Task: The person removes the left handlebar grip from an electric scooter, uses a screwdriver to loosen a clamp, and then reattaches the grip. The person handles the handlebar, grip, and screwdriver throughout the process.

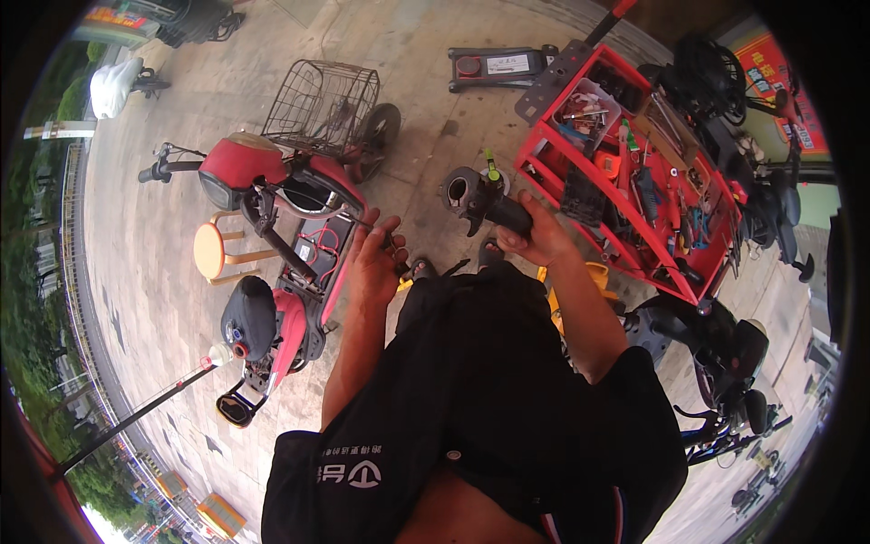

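My right hand [536, 234] is closed around the end of a black grip-shaped part [507, 214]. This part has a round, open ring at its far end and a small hooked lever. Just behind it shows a yellow-green piece [491, 166]; whether the two are joined I cannot tell. My left hand [370, 258] is raised beside the red electric scooter [294, 322], its fingers curled. Something small and dark shows among them, too small to name. The scooter's floorboard lies open, with a battery compartment [317, 245] and red wires showing.
At the right stands a red tool cart [518, 163] full of hand tools and small parts. A floor jack [494, 68] lies beyond it. Left of the scooter is a round wooden stool [209, 251]. A wire basket [322, 100] is at the scooter's far side. More scooters [725, 354] stand at right.
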Demonstrator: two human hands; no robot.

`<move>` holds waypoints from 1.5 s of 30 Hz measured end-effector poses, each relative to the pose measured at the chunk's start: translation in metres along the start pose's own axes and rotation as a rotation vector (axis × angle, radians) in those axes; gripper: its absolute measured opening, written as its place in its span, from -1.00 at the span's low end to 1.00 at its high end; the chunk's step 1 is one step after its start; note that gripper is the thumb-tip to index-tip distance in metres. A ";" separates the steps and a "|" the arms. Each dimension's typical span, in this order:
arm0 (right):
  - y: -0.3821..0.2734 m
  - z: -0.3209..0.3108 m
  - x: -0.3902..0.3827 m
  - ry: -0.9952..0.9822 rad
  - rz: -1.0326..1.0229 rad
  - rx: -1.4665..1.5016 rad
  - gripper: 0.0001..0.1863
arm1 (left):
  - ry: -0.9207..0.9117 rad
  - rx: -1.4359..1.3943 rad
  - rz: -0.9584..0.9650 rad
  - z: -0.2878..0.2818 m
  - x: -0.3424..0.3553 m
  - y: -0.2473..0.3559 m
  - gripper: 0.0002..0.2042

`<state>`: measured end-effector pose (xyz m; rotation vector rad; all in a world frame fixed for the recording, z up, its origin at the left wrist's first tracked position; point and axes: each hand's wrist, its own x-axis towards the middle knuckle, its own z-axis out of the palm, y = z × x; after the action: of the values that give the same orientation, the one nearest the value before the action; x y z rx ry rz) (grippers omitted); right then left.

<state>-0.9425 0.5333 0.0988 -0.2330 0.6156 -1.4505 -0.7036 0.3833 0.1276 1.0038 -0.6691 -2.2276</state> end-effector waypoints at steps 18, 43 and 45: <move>0.095 0.073 0.046 0.086 0.294 0.199 -0.52 | 0.005 0.184 -0.038 -0.023 -0.027 0.037 -0.32; 0.071 0.076 0.016 0.472 0.057 -0.181 -0.52 | -0.191 -0.223 -0.102 -0.021 -0.047 0.051 -0.44; 0.070 0.078 0.014 0.479 0.028 -0.170 -0.53 | -0.215 -0.272 -0.104 -0.017 -0.046 0.055 -0.44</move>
<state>-0.8420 0.5126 0.1247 -0.0043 1.1287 -1.4349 -0.6484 0.3732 0.1751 0.6840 -0.3944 -2.4600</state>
